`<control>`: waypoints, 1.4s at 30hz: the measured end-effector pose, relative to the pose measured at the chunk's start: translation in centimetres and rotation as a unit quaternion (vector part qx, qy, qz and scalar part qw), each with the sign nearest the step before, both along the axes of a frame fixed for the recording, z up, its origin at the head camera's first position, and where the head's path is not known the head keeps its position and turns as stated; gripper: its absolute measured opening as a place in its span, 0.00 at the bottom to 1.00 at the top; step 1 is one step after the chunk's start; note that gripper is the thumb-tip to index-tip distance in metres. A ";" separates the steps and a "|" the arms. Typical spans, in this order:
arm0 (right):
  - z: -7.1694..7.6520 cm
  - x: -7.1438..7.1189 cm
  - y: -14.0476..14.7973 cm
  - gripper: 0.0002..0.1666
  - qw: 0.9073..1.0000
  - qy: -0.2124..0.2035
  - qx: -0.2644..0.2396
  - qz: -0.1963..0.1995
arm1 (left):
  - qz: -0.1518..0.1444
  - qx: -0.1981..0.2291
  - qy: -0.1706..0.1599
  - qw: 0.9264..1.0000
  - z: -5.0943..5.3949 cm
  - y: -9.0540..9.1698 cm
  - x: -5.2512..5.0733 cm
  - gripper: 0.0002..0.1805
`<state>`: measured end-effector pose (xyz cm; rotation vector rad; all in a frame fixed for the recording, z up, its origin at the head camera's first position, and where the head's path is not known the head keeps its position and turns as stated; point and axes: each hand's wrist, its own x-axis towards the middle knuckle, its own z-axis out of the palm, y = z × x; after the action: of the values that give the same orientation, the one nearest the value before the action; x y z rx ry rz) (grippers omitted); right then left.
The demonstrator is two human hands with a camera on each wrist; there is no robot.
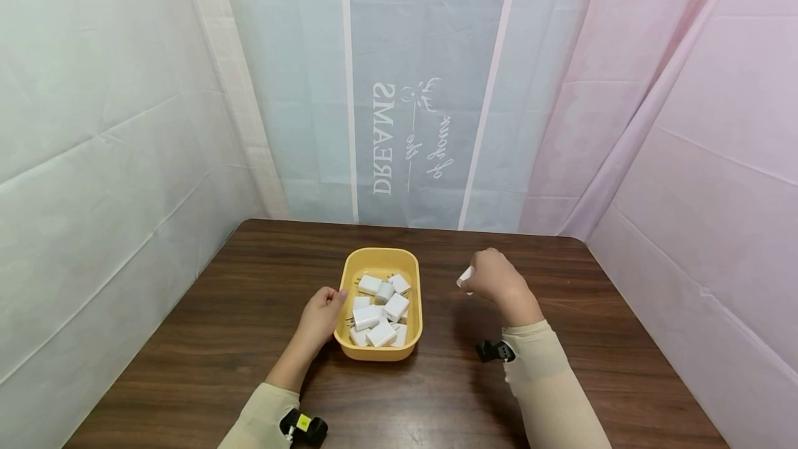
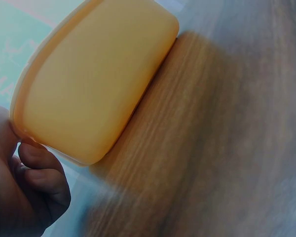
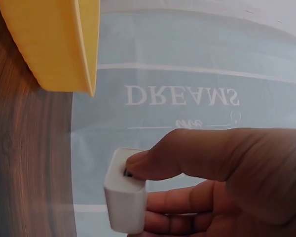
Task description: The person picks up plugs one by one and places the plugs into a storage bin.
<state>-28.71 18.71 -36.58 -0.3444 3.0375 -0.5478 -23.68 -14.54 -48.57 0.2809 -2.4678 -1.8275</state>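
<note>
A yellow plastic bin [image 1: 379, 354] stands on the table, holding a pile of several white USB wall chargers [image 1: 382, 333], some with metal prongs showing. My left hand [image 1: 321, 316] pinches the bin's left rim between thumb and curled fingers; the left wrist view shows the bin's outer wall [image 2: 98, 84] beside that hand [image 2: 34, 187]. To the right of the bin, my right hand [image 1: 497, 280] holds a single white charger [image 3: 126, 202] above the table. Its thumb presses on the end face, by a dark port slot, with the other fingers behind the charger.
The dark wood-grain table [image 1: 249, 296] extends on both sides of the bin. A pale blue cloth [image 1: 411, 19] with mirrored lettering hangs behind it, and white cloth walls [image 1: 93, 123] flank the table. Each wrist carries a black strap-on camera [image 1: 495, 351].
</note>
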 end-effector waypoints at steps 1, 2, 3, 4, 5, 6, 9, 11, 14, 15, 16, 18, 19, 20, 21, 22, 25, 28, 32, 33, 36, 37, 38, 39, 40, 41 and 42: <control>0.1 0.0 -0.1 0.11 1.000 0.004 0.000 -0.002 | 0.000 -0.001 -0.001 1.000 0.1 0.0 0.0 0.16; 0.1 -0.1 -0.2 0.12 1.000 0.007 -0.001 -0.004 | -0.001 -0.001 -0.001 1.000 0.1 0.0 0.0 0.16; 0.2 -0.2 -0.2 0.13 1.000 0.011 -0.001 -0.006 | -0.001 -0.001 -0.002 1.000 0.2 -0.1 0.0 0.16; 0.2 -0.2 -0.3 0.15 1.000 0.014 -0.002 -0.007 | -0.002 -0.001 -0.002 1.000 0.3 -0.1 -0.1 0.16; 0.2 -0.3 -0.4 0.17 1.000 0.017 -0.002 -0.008 | -0.003 0.001 -0.002 1.000 0.4 -0.1 -0.1 0.16; 0.2 -0.4 -0.5 0.18 1.000 0.022 -0.005 -0.008 | -0.003 0.001 -0.002 1.000 0.4 -0.1 -0.1 0.16; 0.1 -0.7 -0.8 0.24 0.999 0.031 -0.015 -0.006 | -0.004 0.005 -0.001 1.000 0.6 -0.2 -0.2 0.16; 0.1 -0.9 -1.1 0.27 0.999 0.039 -0.023 -0.004 | -0.005 0.006 -0.003 1.000 0.7 -0.2 -0.2 0.16; 0.2 -0.9 -1.4 0.28 0.998 0.050 -0.035 0.002 | -0.005 0.006 -0.007 1.000 0.8 -0.2 -0.2 0.17; 0.2 -0.8 -1.5 0.28 0.998 0.054 -0.038 0.004 | -0.005 0.006 -0.008 1.000 0.8 -0.2 -0.2 0.16; 0.3 -0.7 -1.6 0.28 0.998 0.057 -0.040 0.007 | -0.004 0.006 -0.009 1.000 0.8 -0.2 -0.2 0.17; 0.4 -0.6 -1.8 0.28 0.997 0.061 -0.044 0.010 | -0.004 0.006 -0.009 1.000 0.8 -0.2 -0.2 0.16; 0.4 -0.6 -1.9 0.28 0.997 0.063 -0.046 0.011 | -0.004 0.005 -0.008 1.000 0.8 -0.2 -0.3 0.16; 0.4 -0.6 -2.0 0.28 0.997 0.065 -0.047 0.012 | -0.003 0.005 -0.008 1.000 0.8 -0.2 -0.3 0.16; 0.4 -0.6 -2.1 0.28 0.996 0.068 -0.048 0.015 | -0.002 0.003 -0.007 1.000 0.8 -0.2 -0.3 0.16; 0.3 -0.6 -2.2 0.28 0.996 0.071 -0.049 0.017 | -0.002 0.002 -0.007 1.000 0.8 -0.2 -0.3 0.16; 0.1 -0.6 -2.6 0.28 0.995 0.080 -0.055 0.024 | 0.000 -0.002 -0.006 1.000 0.9 -0.1 -0.3 0.16; -0.1 -0.5 -3.1 0.28 0.993 0.092 -0.063 0.034 | 0.000 -0.002 -0.009 1.000 1.0 -0.1 -0.2 0.16; -0.3 -0.3 -3.9 0.29 0.990 0.110 -0.073 0.048 | -0.001 0.000 -0.010 1.000 1.1 -0.1 -0.2 0.16; -0.3 -0.3 -4.0 0.29 0.989 0.115 -0.072 0.050 | -0.002 0.001 -0.009 1.000 1.1 -0.1 -0.2 0.16; -0.6 -0.2 -4.6 0.29 0.989 0.123 -0.067 0.054 | -0.001 -0.001 -0.010 1.000 1.0 -0.1 -0.2 0.16; -0.7 -0.1 -4.7 0.28 0.989 0.125 -0.064 0.055 | -0.001 -0.002 -0.009 1.000 1.0 -0.1 -0.2 0.16; -0.8 -0.1 -4.9 0.28 0.989 0.126 -0.061 0.055 | -0.001 -0.001 -0.008 1.000 1.0 -0.1 -0.2 0.16; -0.9 -0.1 -5.1 0.29 0.989 0.127 -0.059 0.055 | -0.001 -0.001 -0.008 1.000 1.0 -0.1 -0.1 0.16; -1.0 0.0 -5.3 0.29 0.989 0.125 -0.058 0.055 | -0.001 -0.001 -0.007 1.000 1.0 -0.2 -0.1 0.16; -1.0 0.0 -5.5 0.29 0.989 0.125 -0.056 0.056 | -0.001 0.000 -0.007 1.000 1.0 -0.2 -0.1 0.17; -1.1 0.1 -5.8 0.29 0.989 0.122 -0.055 0.057 | -0.001 0.000 -0.008 1.000 0.9 -0.2 -0.2 0.16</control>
<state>-28.63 12.96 -37.71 -0.6295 3.1979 -0.7165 -23.84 -14.72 -47.63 0.2934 -2.4798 -1.8318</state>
